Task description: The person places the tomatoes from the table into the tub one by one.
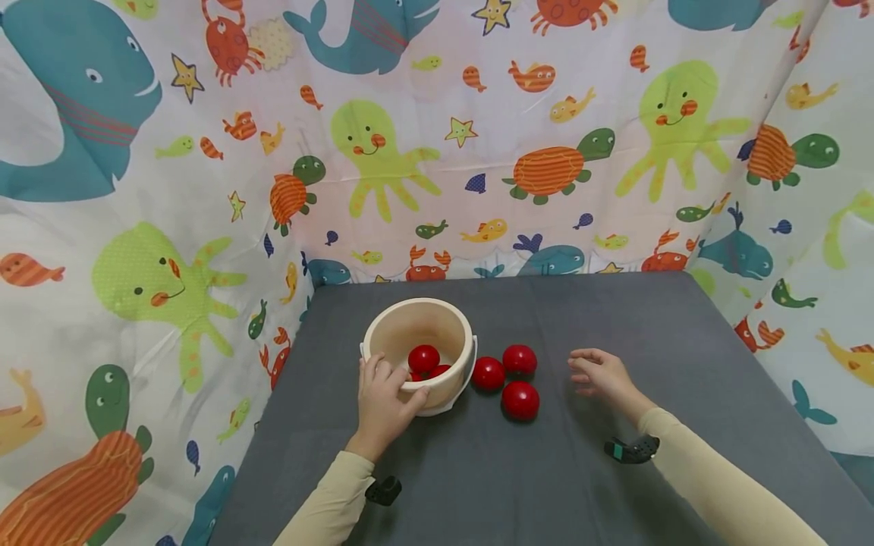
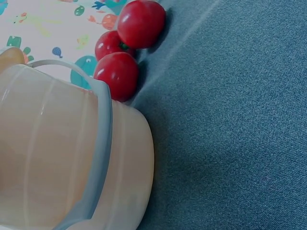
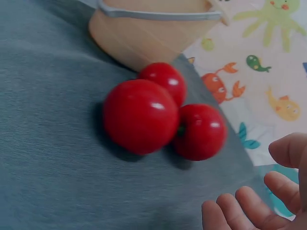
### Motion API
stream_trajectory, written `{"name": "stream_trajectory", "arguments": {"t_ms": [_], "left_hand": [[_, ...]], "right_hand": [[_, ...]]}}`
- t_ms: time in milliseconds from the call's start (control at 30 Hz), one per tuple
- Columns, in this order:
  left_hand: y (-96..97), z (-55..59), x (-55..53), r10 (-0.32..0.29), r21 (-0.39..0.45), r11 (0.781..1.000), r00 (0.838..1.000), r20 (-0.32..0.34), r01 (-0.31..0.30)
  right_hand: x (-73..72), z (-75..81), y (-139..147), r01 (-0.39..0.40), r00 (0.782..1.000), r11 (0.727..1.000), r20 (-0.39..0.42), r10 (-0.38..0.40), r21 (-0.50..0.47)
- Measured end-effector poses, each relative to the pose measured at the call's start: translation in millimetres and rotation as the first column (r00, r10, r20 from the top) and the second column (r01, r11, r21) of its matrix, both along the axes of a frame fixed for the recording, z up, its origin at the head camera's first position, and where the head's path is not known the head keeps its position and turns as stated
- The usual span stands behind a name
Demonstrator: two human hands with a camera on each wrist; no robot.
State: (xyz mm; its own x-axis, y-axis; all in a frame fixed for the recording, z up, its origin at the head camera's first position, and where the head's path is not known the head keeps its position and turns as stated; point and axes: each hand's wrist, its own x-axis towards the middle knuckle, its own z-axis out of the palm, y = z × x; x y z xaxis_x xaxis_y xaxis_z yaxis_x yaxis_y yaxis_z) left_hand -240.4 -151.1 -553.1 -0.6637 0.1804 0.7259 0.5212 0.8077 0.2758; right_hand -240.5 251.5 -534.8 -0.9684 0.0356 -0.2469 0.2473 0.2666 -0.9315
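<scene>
A cream bucket point(image 1: 447, 394) with a grey-white handle point(image 2: 103, 143) stands upright on the table, several red tomatoes point(image 1: 424, 358) inside it. At its near left rim my left hand point(image 1: 384, 402) grips the edge, fingers over the rim and thumb along the outside. Just right of the bucket, three more tomatoes sit close together: one nearest the bucket point(image 1: 488, 374), one behind point(image 1: 520, 360) and one in front point(image 1: 520, 400). My right hand point(image 1: 604, 379) hovers to the right of this group, holding nothing, its fingers loosely bent toward the tomatoes.
Dark grey cloth covers the table point(image 1: 512, 485). A curtain point(image 1: 478, 182) printed with sea animals rises behind the table and along both sides. Black bands point(image 1: 631, 450) are worn on both wrists over cream sleeves.
</scene>
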Motion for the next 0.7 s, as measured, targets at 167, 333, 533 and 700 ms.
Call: {"name": "stream_trajectory", "arguments": {"t_ms": [167, 333, 533, 700], "left_hand": [[0.0, 1.7, -0.6, -0.005, 0.001, 1.000, 1.000, -0.014, 0.005], [1.0, 1.4, -0.4, -0.008, -0.004, 1.000, 1.000, -0.017, 0.008], [1.7, 0.6, 0.1, -0.006, 0.007, 1.000, 1.000, -0.011, 0.006], [1.2, 0.3, -0.1, 0.000, 0.008, 1.000, 1.000, -0.003, 0.001]], "right_hand": [[5.6, -19.4, -12.1, -0.001, 1.000, 0.999, 0.025, 0.002, -0.038], [8.1, -31.9, -23.5, -0.003, 0.999, 0.997, 0.047, 0.006, -0.071], [10.8, -39.4, -40.6, 0.010, 0.997, 0.995, 0.076, -0.003, -0.103], [10.4, -41.4, -53.1, 0.040, 0.996, 0.993, 0.085, -0.030, -0.113]]}}
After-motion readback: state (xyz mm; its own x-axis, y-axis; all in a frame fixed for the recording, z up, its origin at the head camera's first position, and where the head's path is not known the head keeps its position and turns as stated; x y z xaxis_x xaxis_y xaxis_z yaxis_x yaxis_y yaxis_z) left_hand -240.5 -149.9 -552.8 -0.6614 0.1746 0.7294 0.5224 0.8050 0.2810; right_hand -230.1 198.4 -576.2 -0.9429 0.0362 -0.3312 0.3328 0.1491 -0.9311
